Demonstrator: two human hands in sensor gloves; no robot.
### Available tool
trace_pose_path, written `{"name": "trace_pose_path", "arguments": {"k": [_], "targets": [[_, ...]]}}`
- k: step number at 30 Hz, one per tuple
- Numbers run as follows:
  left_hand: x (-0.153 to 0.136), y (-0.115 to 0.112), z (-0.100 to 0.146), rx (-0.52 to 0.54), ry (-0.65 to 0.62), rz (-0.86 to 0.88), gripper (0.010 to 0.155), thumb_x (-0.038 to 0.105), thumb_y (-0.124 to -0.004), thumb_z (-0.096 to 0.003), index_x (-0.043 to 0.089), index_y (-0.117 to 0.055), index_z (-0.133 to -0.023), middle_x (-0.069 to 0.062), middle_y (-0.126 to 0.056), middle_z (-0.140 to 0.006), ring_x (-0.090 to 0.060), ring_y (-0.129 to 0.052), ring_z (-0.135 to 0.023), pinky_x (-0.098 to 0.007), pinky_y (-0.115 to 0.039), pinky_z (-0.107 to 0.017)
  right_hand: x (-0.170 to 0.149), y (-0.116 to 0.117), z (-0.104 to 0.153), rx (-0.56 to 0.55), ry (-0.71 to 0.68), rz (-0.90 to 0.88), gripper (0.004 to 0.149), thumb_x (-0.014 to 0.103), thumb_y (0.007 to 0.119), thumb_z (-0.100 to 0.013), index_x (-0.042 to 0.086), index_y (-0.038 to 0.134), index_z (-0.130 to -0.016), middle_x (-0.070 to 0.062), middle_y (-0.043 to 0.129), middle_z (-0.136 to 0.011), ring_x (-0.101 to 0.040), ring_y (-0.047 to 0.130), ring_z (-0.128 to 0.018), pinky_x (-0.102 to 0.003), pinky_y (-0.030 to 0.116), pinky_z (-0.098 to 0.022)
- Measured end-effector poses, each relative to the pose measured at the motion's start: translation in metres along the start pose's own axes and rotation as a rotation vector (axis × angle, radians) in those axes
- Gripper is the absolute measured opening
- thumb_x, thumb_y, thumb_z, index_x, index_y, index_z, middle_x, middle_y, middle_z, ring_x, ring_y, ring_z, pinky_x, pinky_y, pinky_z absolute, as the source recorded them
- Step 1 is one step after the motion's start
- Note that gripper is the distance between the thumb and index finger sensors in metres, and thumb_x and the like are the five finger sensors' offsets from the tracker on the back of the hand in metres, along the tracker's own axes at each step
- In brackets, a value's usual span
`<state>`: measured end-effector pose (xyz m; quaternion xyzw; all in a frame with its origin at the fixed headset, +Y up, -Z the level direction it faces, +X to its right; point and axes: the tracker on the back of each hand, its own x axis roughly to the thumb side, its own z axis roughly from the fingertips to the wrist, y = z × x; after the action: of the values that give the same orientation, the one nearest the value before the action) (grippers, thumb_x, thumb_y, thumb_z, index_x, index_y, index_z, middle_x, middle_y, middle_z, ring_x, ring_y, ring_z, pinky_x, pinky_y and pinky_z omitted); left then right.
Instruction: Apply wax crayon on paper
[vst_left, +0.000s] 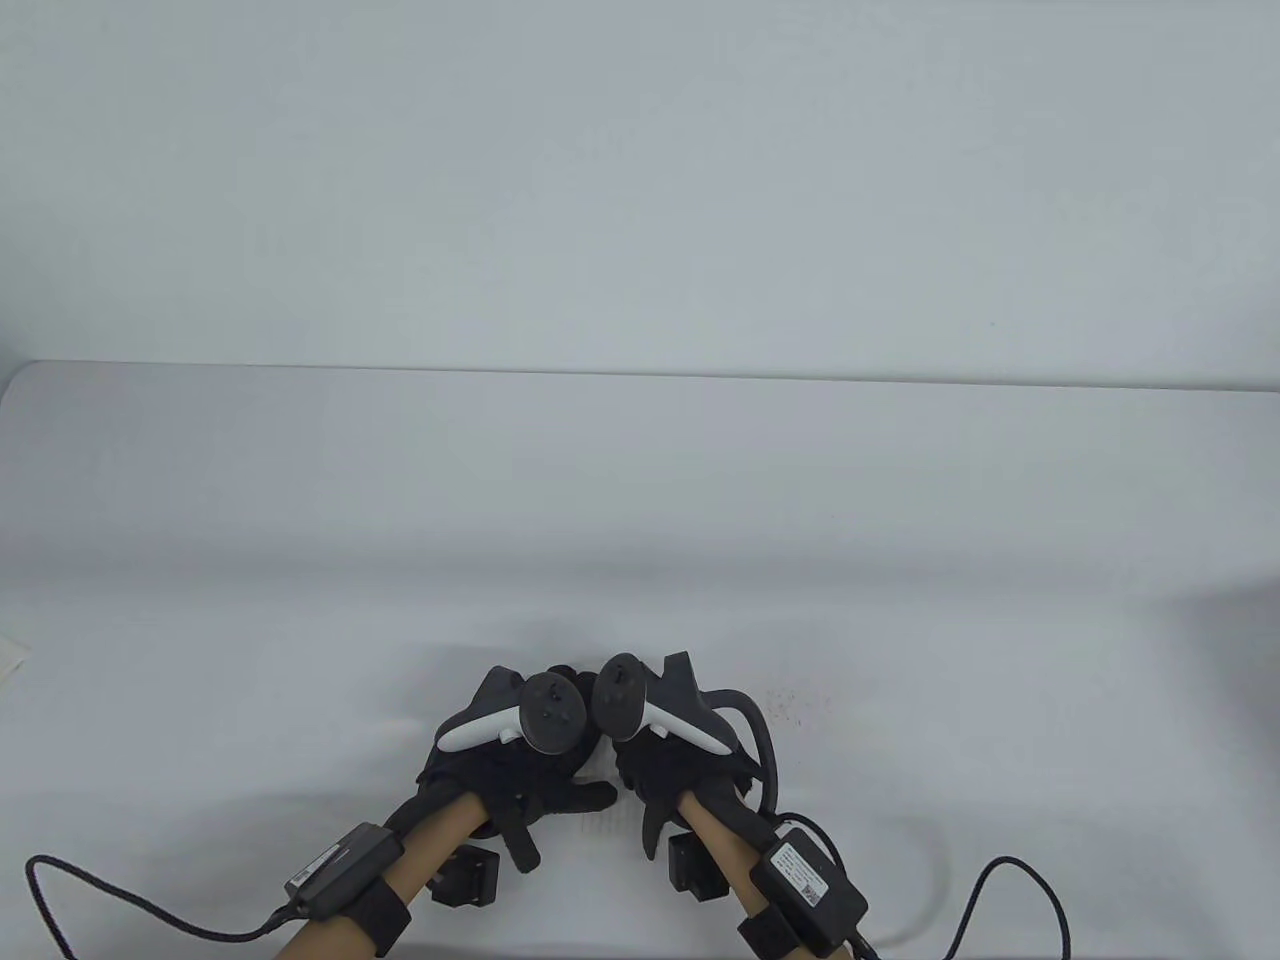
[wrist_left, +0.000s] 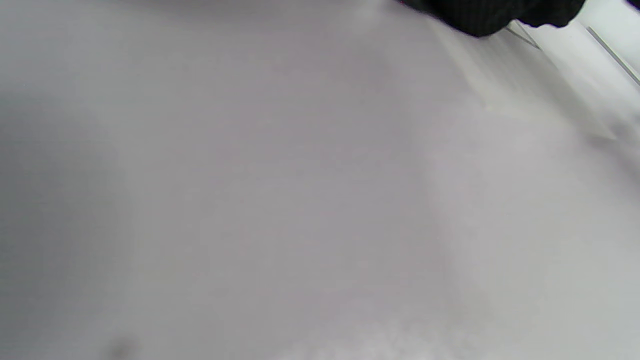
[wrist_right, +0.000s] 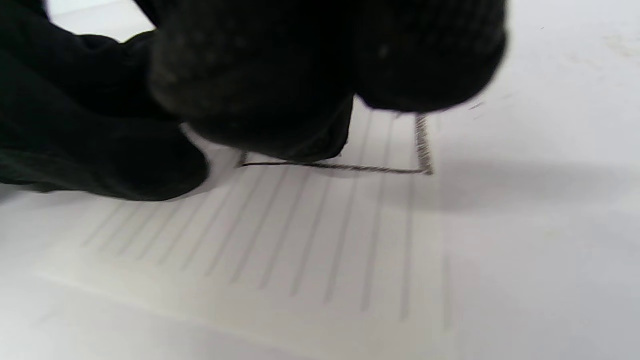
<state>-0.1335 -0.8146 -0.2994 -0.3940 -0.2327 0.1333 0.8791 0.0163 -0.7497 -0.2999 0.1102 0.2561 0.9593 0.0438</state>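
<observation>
My right hand (wrist_right: 300, 85) is curled low over the lined paper (wrist_right: 300, 240), probably pinching a crayon I cannot see. My left hand (vst_left: 510, 770) lies beside it, its grip unclear. I should press evenly, following the dark outline (wrist_right: 380, 169).

Even bright light, blurred wrist views

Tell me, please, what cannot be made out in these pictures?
- Crayon: hidden in every view; the right hand covers the spot where the drawn lines end.
- Paper: in the table view mostly under both hands.
- Left hand: cut off by the left wrist view's top edge, blurred.
</observation>
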Motion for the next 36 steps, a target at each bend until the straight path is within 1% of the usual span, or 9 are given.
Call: {"name": "trace_pose_path", "arguments": {"k": [5,7,11,13,21,24,26,33,36], "targets": [[0.000,0.000,0.000,0.000,0.001,0.000,0.089,0.064,-0.053,-0.0549,0.040,0.019,-0.102,0.016,0.033,-0.105,-0.014,0.038,-0.096,-0.050,0.027,-0.062,-0.026,-0.009,-0.006,-0.209,0.249,0.116,0.040,0.026,0.076,-0.052,0.010,0.082,-0.088,-0.012,0.098,-0.060,0.000,0.097,-0.018,-0.023,0.088,-0.015],[0.000,0.000,0.000,-0.001,0.001,0.000,0.089,0.064,-0.053,-0.0550,0.040,0.019,-0.102,0.015,0.033,-0.105,-0.015,0.038,-0.096,-0.050,0.027,-0.062,-0.025,-0.007,-0.004,-0.246,0.231,0.173,0.040,0.026,0.076,-0.052,0.010,0.082,-0.088,-0.011,0.098,-0.060,0.000,0.097,-0.018,-0.023,0.088,-0.015],[0.000,0.000,0.000,-0.001,0.001,0.000,0.089,0.064,-0.053,-0.0548,0.040,0.019,-0.101,0.016,0.033,-0.105,-0.015,0.038,-0.096,-0.050,0.028,-0.062,-0.005,0.001,0.004,-0.052,-0.057,-0.041,0.041,0.027,0.075,-0.053,0.010,0.081,-0.090,-0.011,0.098,-0.061,0.000,0.097,-0.019,-0.023,0.088,-0.017],[0.000,0.000,0.000,0.001,0.001,-0.001,0.089,0.064,-0.053,-0.0548,0.040,0.019,-0.102,0.016,0.033,-0.105,-0.015,0.038,-0.096,-0.050,0.027,-0.062,0.002,0.004,0.005,0.040,-0.018,-0.026,0.041,0.026,0.075,-0.053,0.011,0.079,-0.090,-0.012,0.097,-0.062,-0.002,0.097,-0.020,-0.025,0.088,-0.017],[0.001,0.000,0.000,-0.002,0.000,0.000,0.089,0.064,-0.052,-0.0549,0.040,0.019,-0.101,0.016,0.033,-0.105,-0.015,0.038,-0.095,-0.050,0.028,-0.062,-0.022,-0.004,0.000,-0.279,0.210,0.218,0.040,0.027,0.076,-0.052,0.011,0.083,-0.088,-0.011,0.099,-0.060,-0.001,0.098,-0.019,-0.024,0.088,-0.017],[0.001,0.000,0.000,-0.002,0.001,0.000,0.088,0.064,-0.052,-0.0549,0.040,0.019,-0.101,0.016,0.033,-0.104,-0.014,0.038,-0.095,-0.050,0.028,-0.062,-0.009,0.001,0.005,-0.083,-0.014,0.069,0.041,0.029,0.075,-0.052,0.013,0.080,-0.090,-0.008,0.098,-0.061,-0.001,0.098,-0.022,-0.024,0.088,-0.020],[0.001,0.000,0.000,-0.002,0.001,0.001,0.089,0.064,-0.052,-0.0548,0.040,0.019,-0.101,0.016,0.033,-0.104,-0.014,0.038,-0.095,-0.050,0.028,-0.062,-0.002,0.006,0.004,0.048,-0.044,-0.063,0.041,0.027,0.076,-0.053,0.011,0.080,-0.090,-0.011,0.098,-0.061,-0.004,0.098,-0.023,-0.027,0.087,-0.020],[0.001,0.000,0.000,-0.001,0.000,0.001,0.089,0.064,-0.052,-0.0549,0.040,0.019,-0.101,0.015,0.033,-0.105,-0.015,0.038,-0.095,-0.050,0.028,-0.062,-0.028,-0.009,-0.004,-0.157,0.244,0.139,0.040,0.027,0.076,-0.052,0.012,0.082,-0.088,-0.010,0.099,-0.060,-0.002,0.097,-0.020,-0.025,0.087,-0.018],[0.001,0.000,0.000,-0.003,0.000,0.002,0.089,0.064,-0.052,-0.0550,0.040,0.019,-0.101,0.016,0.033,-0.104,-0.014,0.038,-0.095,-0.050,0.028,-0.062,-0.021,-0.005,0.001,-0.189,0.144,0.177,0.040,0.028,0.075,-0.052,0.012,0.081,-0.089,-0.009,0.098,-0.060,-0.002,0.097,-0.021,-0.024,0.087,-0.018]]}}
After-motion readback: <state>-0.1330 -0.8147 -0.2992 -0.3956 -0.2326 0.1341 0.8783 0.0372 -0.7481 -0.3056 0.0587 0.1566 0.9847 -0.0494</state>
